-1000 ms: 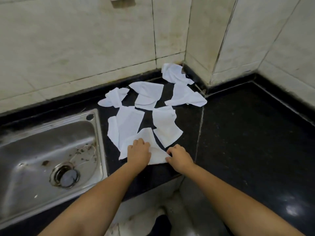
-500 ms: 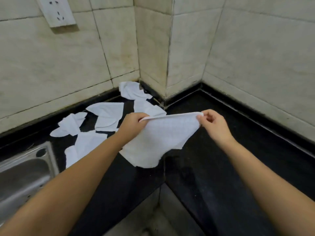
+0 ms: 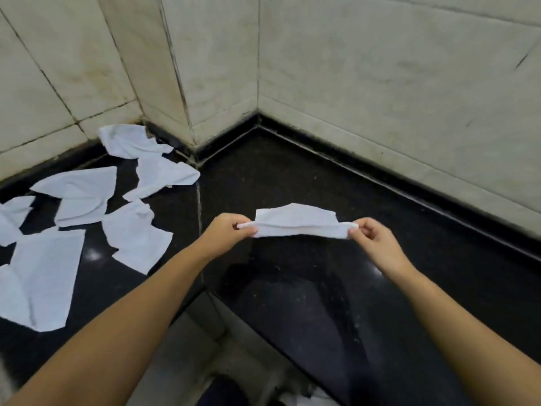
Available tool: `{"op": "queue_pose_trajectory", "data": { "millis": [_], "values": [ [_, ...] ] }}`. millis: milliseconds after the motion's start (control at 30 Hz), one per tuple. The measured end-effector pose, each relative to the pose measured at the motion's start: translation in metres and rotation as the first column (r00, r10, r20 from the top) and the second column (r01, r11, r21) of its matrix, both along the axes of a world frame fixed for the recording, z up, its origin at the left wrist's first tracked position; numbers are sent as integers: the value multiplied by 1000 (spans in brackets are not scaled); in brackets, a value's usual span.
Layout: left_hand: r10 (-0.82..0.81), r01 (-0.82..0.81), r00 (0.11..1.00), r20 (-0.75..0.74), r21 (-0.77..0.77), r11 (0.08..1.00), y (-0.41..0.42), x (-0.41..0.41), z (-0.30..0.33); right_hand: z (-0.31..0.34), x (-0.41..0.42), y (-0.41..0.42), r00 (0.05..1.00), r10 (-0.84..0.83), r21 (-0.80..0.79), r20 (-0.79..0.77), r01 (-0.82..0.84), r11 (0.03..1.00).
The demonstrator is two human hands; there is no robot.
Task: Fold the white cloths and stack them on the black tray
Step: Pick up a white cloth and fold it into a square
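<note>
A white cloth (image 3: 295, 222) is stretched flat and low over the black counter (image 3: 292, 177) right of the corner. My left hand (image 3: 227, 230) pinches its left end and my right hand (image 3: 370, 234) pinches its right end. Several other white cloths lie loose and crumpled on the counter to the left, one nearest my left arm (image 3: 134, 235), a large one at the left edge (image 3: 44, 276), others toward the wall (image 3: 79, 194) (image 3: 164, 174) (image 3: 126, 140). No black tray is in view.
Pale tiled walls (image 3: 380, 68) close in the counter at the back and right, with a jutting tiled corner (image 3: 164, 68) behind the loose cloths. The counter's front edge runs diagonally below my arms (image 3: 263, 344), with the floor beneath.
The cloth I lifted from the pile has been carried right and lowered toward the counter, now pulled taut between both hands. The view has swung right and the sink has left the frame.
</note>
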State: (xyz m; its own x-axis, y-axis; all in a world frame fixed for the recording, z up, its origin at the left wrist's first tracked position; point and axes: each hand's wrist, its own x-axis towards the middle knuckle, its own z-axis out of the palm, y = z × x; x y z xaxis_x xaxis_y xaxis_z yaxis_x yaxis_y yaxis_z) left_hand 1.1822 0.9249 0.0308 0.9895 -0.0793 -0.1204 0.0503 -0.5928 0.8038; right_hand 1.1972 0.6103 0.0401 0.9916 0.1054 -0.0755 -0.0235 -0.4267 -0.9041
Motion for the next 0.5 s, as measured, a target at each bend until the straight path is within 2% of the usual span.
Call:
{"op": "queue_pose_trajectory", "data": {
  "millis": [100,200,300,500],
  "values": [
    [-49,49,978,-200,-6,999,-6,-19,-36,-43,-31,-25,978,30,-49,-205,-41,998],
    [-55,54,953,-297,-11,998,-5,-28,-51,-62,-42,-34,947,34,-107,-321,-72,992],
    [33,-29,959,-282,19,999,-10,-12,-52,-62,-21,-26,952,-40,-163,-303,-10,987],
    [172,-144,980,-101,239,960,-30,51,-59,-63,39,-2,942,-279,-365,-188,197,910]
  ]
}}
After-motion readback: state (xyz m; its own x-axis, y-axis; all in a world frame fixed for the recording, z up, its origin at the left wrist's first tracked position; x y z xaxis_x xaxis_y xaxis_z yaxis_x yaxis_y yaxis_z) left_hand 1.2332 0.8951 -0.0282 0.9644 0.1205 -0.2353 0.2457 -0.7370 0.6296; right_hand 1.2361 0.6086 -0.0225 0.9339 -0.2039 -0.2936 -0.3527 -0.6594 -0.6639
